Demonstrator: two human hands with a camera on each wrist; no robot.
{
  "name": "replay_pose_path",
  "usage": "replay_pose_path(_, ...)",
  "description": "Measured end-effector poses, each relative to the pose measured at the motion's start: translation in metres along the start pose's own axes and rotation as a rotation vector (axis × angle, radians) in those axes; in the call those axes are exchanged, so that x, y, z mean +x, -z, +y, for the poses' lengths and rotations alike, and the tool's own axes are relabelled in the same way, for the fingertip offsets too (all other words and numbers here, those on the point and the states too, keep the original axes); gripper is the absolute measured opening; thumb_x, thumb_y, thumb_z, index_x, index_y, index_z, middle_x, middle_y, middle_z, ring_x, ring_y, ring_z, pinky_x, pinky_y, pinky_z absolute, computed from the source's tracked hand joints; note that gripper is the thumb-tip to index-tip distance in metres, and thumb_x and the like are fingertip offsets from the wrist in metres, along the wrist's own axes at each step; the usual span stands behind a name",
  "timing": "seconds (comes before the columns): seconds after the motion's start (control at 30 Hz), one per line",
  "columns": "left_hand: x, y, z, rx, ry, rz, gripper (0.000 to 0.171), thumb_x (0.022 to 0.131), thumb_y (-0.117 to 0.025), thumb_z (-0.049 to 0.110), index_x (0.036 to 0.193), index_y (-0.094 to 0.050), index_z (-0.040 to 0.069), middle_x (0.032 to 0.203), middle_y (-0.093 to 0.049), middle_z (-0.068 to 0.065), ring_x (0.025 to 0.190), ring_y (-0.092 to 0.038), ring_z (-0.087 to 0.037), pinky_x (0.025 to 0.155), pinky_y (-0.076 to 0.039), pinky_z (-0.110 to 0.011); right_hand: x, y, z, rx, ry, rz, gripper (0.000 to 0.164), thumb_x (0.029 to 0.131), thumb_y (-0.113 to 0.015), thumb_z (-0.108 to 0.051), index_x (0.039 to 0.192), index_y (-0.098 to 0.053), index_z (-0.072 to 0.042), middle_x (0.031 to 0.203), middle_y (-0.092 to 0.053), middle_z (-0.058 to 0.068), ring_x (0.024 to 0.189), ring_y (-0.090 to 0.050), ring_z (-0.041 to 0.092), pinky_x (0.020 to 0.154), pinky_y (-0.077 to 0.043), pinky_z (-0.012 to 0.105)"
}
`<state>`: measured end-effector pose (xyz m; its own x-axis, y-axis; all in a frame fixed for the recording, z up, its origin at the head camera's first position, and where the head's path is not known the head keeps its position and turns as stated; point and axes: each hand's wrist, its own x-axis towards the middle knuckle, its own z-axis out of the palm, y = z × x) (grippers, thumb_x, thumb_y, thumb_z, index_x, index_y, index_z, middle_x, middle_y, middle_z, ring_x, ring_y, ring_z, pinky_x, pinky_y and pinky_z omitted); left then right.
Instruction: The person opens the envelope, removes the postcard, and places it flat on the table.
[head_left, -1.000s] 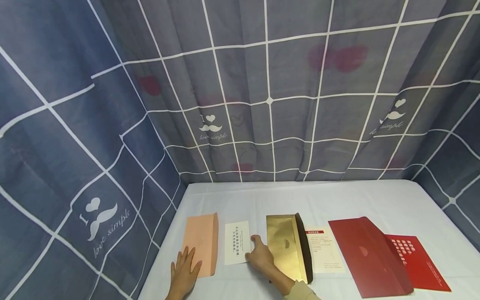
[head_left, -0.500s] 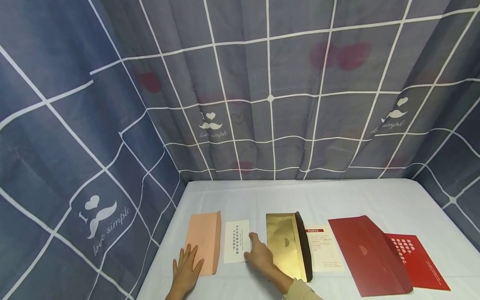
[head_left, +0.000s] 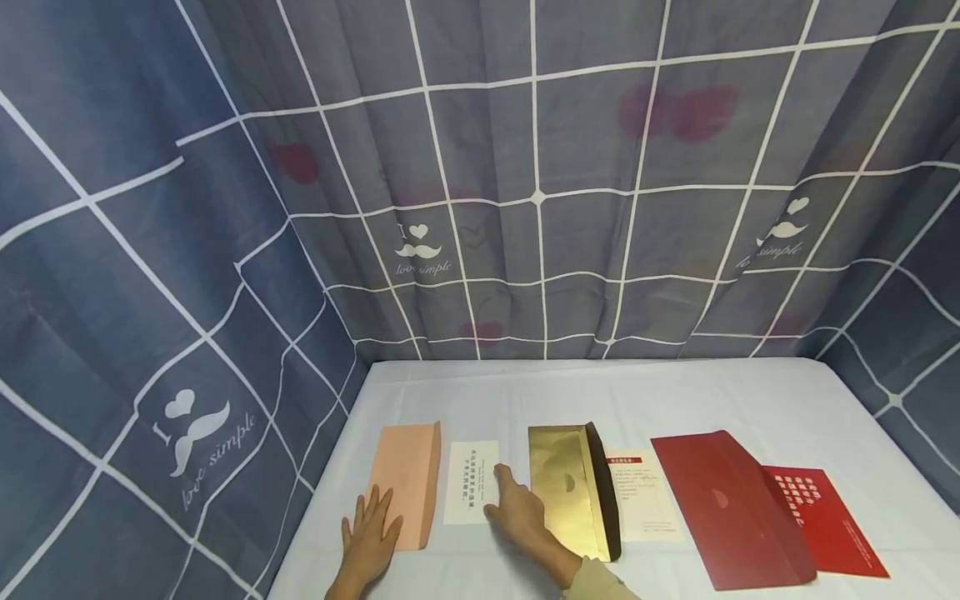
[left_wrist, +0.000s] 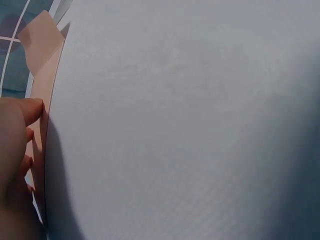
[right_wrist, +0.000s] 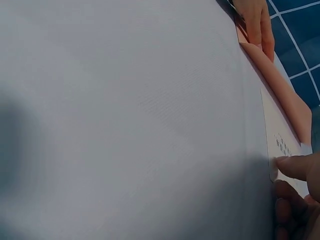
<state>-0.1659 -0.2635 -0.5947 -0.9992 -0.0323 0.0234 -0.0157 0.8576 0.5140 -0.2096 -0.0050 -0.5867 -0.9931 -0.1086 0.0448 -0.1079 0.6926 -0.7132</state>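
Note:
On a white-covered table lies a peach envelope (head_left: 412, 467), its flap along the right side. My left hand (head_left: 370, 533) rests on its lower left part with fingers straight and spread. Right of it lies a white card (head_left: 468, 483) with printed characters. My right hand (head_left: 522, 512) is at the card's right side; thumb and index finger are apart, with the thumb tip on the card near its lower corner and the index finger at the edge. In the right wrist view the thumb (right_wrist: 295, 166) overlaps the card and the other fingers bend beside it.
A gold envelope (head_left: 558, 475) with a dark flap lies just right of my right forearm, near a cream printed card (head_left: 645, 500). Farther right, a dark red envelope (head_left: 723, 500) overlaps a bright red card (head_left: 836, 525). Gridded curtains (head_left: 487, 167) enclose the table.
The peach envelope has shifted slightly right and stands straighter, my left hand moving with it. The white card's lower end has turned slightly left, my right hand staying at its edge.

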Motion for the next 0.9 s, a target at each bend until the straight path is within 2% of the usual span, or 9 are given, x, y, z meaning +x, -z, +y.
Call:
replay_pose_path(0.17,-0.005,0.0,-0.001,-0.018,-0.053,0.08,0.051,0.098,-0.05,0.029,0.137,-0.045,-0.003,0.146,-0.026,-0.032,0.134,-0.008,-0.055,0.098,0.002,-0.074,-0.005,-0.001,0.006,-0.003,0.103,0.032,0.051,0.079,-0.074,-0.015,0.124,-0.053,-0.002,0.05,-0.048,-0.005,0.038,-0.038,0.005,0.036,-0.033,0.022)
replay_pose_path(0.3,-0.005,-0.002,-0.003,-0.008,-0.095,0.169,0.048,0.097,-0.052,0.026,0.135,-0.047,-0.002,0.144,-0.031,-0.032,0.132,-0.014,-0.056,0.097,-0.004,-0.075,-0.007,0.006,0.006,0.089,0.201,0.061,0.04,0.085,-0.071,-0.017,0.12,-0.057,-0.003,0.052,-0.042,-0.012,0.039,-0.034,-0.001,0.036,-0.033,0.017)
replay_pose_path(0.4,-0.005,-0.005,-0.003,0.002,-0.106,0.202,0.048,0.096,-0.054,0.026,0.134,-0.048,-0.002,0.143,-0.033,-0.031,0.131,-0.016,-0.056,0.096,-0.007,-0.075,-0.008,0.021,0.003,0.175,0.264,0.065,0.034,0.088,-0.069,-0.018,0.118,-0.059,-0.004,0.055,-0.043,-0.014,0.042,-0.037,-0.003,0.039,-0.037,0.016)
replay_pose_path(0.53,-0.006,-0.011,0.001,-0.008,-0.099,0.199,0.05,0.095,-0.056,0.027,0.135,-0.048,-0.001,0.144,-0.033,-0.03,0.132,-0.016,-0.055,0.096,-0.006,-0.075,-0.014,0.053,0.004,0.245,0.309,0.1,0.028,0.089,-0.068,-0.019,0.113,-0.062,-0.005,0.059,-0.046,-0.013,0.046,-0.041,-0.002,0.041,-0.04,0.017)
replay_pose_path(0.7,-0.005,0.002,0.004,-0.009,-0.117,0.187,0.049,0.095,-0.056,0.026,0.136,-0.048,0.0,0.146,-0.031,-0.029,0.133,-0.015,-0.054,0.098,-0.005,-0.074,-0.026,0.09,0.02,0.272,0.356,0.233,0.022,0.086,-0.071,-0.012,0.106,-0.065,-0.006,0.062,-0.049,-0.016,0.053,-0.046,-0.001,0.045,-0.043,0.02)
replay_pose_path(0.83,0.0,0.019,0.004,0.014,-0.149,0.218,0.048,0.095,-0.056,0.024,0.135,-0.048,0.0,0.145,-0.031,-0.029,0.133,-0.015,-0.054,0.098,-0.005,-0.074,-0.032,0.118,0.045,0.192,0.406,0.388,0.024,0.079,-0.075,-0.002,0.102,-0.066,-0.005,0.068,-0.051,-0.016,0.06,-0.051,0.0,0.054,-0.047,0.02)
replay_pose_path(0.9,0.002,0.026,0.005,0.022,-0.167,0.236,0.047,0.095,-0.056,0.023,0.135,-0.048,0.0,0.145,-0.031,-0.029,0.133,-0.016,-0.054,0.098,-0.005,-0.074,-0.035,0.132,0.06,0.137,0.402,0.489,0.026,0.076,-0.077,0.002,0.099,-0.067,-0.004,0.071,-0.055,-0.013,0.065,-0.053,0.004,0.06,-0.047,0.017)
